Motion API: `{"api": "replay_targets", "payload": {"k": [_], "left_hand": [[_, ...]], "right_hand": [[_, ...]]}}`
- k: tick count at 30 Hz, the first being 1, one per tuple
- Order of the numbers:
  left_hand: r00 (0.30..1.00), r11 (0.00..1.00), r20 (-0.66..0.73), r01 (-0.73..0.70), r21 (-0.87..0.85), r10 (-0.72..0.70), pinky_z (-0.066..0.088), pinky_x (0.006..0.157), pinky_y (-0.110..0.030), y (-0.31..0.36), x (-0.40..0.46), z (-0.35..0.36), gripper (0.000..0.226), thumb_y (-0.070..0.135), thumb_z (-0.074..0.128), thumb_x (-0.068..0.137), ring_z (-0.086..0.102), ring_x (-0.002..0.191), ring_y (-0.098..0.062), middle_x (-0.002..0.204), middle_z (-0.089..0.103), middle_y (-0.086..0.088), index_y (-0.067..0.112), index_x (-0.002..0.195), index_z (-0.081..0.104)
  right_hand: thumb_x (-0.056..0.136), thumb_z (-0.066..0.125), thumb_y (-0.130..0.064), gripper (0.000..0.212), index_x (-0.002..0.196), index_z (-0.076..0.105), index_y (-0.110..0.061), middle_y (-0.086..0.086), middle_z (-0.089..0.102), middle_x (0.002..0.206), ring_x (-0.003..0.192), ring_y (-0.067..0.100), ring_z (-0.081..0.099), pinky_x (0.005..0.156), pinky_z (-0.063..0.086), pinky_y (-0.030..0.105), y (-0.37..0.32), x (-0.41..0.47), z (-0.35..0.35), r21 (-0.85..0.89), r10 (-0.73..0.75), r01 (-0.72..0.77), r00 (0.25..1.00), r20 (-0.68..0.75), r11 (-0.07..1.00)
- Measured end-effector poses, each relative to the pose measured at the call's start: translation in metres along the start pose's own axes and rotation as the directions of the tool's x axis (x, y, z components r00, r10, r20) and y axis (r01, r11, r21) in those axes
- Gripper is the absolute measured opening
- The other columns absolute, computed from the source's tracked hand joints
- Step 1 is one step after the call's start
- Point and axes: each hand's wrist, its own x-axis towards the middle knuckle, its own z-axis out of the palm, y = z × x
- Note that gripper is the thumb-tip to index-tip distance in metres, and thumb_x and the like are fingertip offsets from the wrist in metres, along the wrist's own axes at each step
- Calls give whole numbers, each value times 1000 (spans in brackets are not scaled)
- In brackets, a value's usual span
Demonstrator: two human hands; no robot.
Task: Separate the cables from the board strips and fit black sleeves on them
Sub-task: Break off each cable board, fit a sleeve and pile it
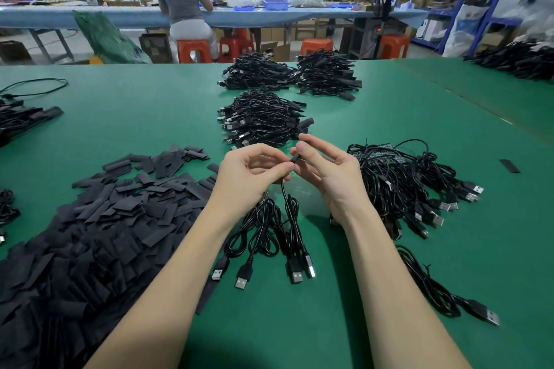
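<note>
My left hand (250,175) and my right hand (326,172) meet above the green table (374,293). Both pinch the small end of a black USB cable (292,220) between thumb and fingers. From the hands hang several coiled black cables whose USB plugs (295,274) lie on the table. A large heap of flat black sleeves (99,231) lies to the left. To the right sits a tangle of cables still on board strips (398,180). I cannot tell whether a sleeve is on the held end.
Three heaps of finished cables (260,120) lie behind my hands. One loose sleeve (509,165) and a single cable (443,293) lie at right. More cable piles sit at the far left and far right edges. Two people work at a bench in the background.
</note>
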Motion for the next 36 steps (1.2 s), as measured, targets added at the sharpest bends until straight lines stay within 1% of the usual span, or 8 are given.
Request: {"api": "replay_targets", "payload": {"k": [15,19,22,26,30,32,34,36], "left_hand": [[998,994,-34,52,-96,-56,58,71,-24,-4,1,3,11,3,81,80,74,71,-21,78,75,-17,6,88,74],[994,994,-11,109,13,-108,57,79,-23,-3,2,11,17,16,81,84,74,83,-16,89,77,-8,10,96,71],[958,957,144,216,195,-246,56,90,-25,1,3,16,31,35,85,78,72,93,-14,100,75,-3,19,100,69],[925,943,258,213,256,-279,54,91,-24,12,4,18,19,28,82,83,72,95,-12,97,76,1,27,99,72],[924,940,237,247,236,-302,55,98,-41,18,3,18,16,26,77,88,73,97,-19,94,78,-2,28,103,70],[943,961,187,260,97,-274,57,92,-40,22,4,20,17,19,75,89,75,93,-25,94,78,-6,23,105,72],[965,970,114,241,-23,-237,59,77,-30,29,15,21,17,14,75,89,76,85,-22,94,78,-3,23,103,74],[983,984,48,180,-2,-179,56,70,-20,36,36,21,17,12,76,88,75,80,-12,90,78,2,25,99,76]], "right_hand": [[86,78,-8,20,105,78,-10,15,77,90,77,20,71,73,59,23,7,2,1,-50,-43,43,999,-9,998],[84,80,-8,20,104,78,-10,12,77,86,72,17,70,69,58,22,2,3,0,-39,-57,54,996,-69,998],[84,79,-8,19,103,76,-8,7,77,82,66,12,69,64,57,20,-8,6,-6,85,-58,75,981,-187,994],[88,76,-8,14,102,74,-8,4,75,76,64,9,68,64,57,19,-14,7,-9,174,-74,127,956,-284,976],[90,75,-12,12,102,73,-11,3,75,76,63,11,69,64,58,20,-14,8,-5,177,-87,151,941,-326,973],[93,73,-24,18,110,69,-17,3,79,85,72,17,74,69,61,24,-15,10,-5,168,-84,145,942,-326,975],[97,66,-38,20,112,63,-25,4,79,94,81,20,76,73,62,28,-14,11,-5,144,-67,118,946,-318,983],[100,59,-45,26,114,59,-24,5,79,97,80,20,76,71,62,29,-11,11,-5,109,-41,80,945,-324,991]]}}
